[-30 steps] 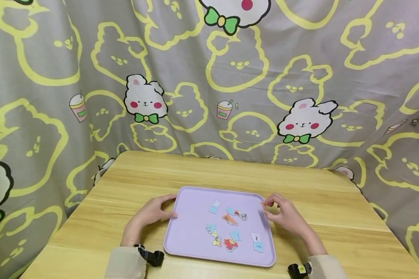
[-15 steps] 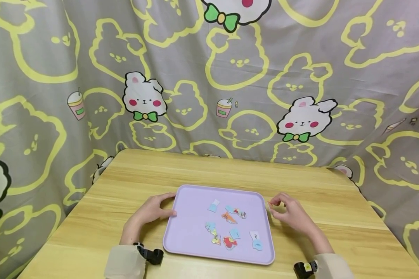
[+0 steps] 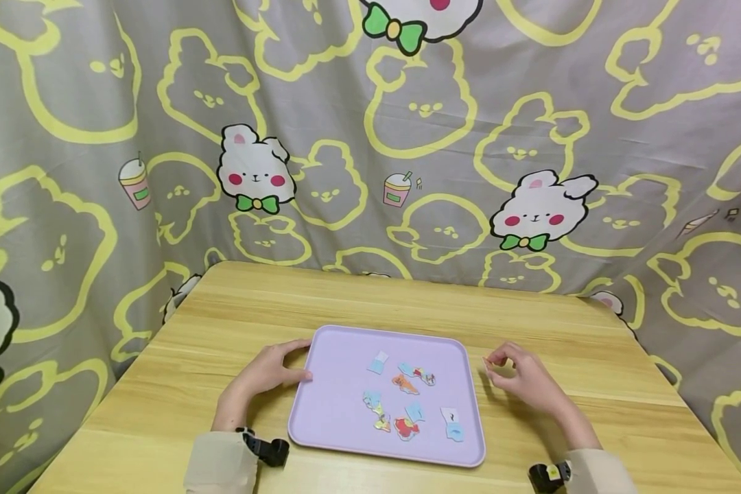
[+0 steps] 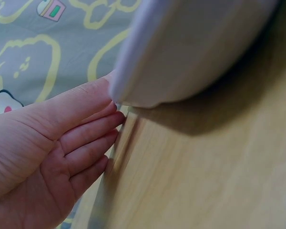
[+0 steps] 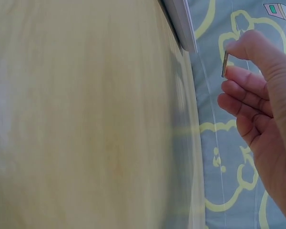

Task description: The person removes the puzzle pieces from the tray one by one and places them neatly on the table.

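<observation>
A lilac tray point(image 3: 333, 412) lies on the table with several cut-out puzzle pieces on it: a blue and white one point(image 3: 378, 362), an orange one point(image 3: 405, 384) and a red one point(image 3: 406, 429) among them. Against the tray's left edge rests my left hand point(image 3: 265, 374), thumb over the rim; the left wrist view shows its other fingers extended beside the rim. To the right of the tray, above the table, my right hand point(image 3: 527, 377) pinches a thin puzzle piece point(image 5: 225, 64) between thumb and index finger. This piece is seen nearly edge-on, so its picture is hidden.
The wooden table point(image 3: 259, 295) reaches back to a grey curtain point(image 3: 346, 274) printed with yellow outlines and white rabbits. Black wrist cameras are strapped at the left cuff point(image 3: 219, 466) and right cuff point(image 3: 599, 473).
My right hand has moved right with the pinched puzzle piece, from over the tray's right rim to beyond it. My left hand has stayed at the tray's left edge.
</observation>
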A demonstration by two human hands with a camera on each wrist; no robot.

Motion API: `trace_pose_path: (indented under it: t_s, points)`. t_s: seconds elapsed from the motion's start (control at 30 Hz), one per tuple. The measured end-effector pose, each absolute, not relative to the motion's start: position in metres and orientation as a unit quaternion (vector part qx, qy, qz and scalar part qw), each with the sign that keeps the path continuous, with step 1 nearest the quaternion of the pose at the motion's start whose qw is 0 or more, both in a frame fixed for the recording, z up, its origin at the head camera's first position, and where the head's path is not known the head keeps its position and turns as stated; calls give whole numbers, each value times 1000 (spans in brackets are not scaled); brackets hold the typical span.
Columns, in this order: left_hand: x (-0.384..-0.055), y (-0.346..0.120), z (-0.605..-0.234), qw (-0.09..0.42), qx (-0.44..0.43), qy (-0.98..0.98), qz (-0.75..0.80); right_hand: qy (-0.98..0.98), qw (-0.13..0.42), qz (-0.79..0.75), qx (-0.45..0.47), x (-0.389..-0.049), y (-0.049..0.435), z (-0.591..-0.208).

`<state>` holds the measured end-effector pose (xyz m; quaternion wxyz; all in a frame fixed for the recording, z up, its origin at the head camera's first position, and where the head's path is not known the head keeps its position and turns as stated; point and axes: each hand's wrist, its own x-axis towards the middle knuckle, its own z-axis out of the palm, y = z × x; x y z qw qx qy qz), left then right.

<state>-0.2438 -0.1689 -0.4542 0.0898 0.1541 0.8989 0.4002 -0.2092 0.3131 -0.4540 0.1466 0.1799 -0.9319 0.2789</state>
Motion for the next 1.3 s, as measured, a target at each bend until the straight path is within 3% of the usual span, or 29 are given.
trace_pose_path:
  t_s: [0.57,1.3]
  points:
    - [-243,-168,-454,89,154,900,397,-945,101,251,183,-217,316,-454]
    - [-246,-169,-453,87,155,901,395,-950,86,209,216,-223,315,-455]
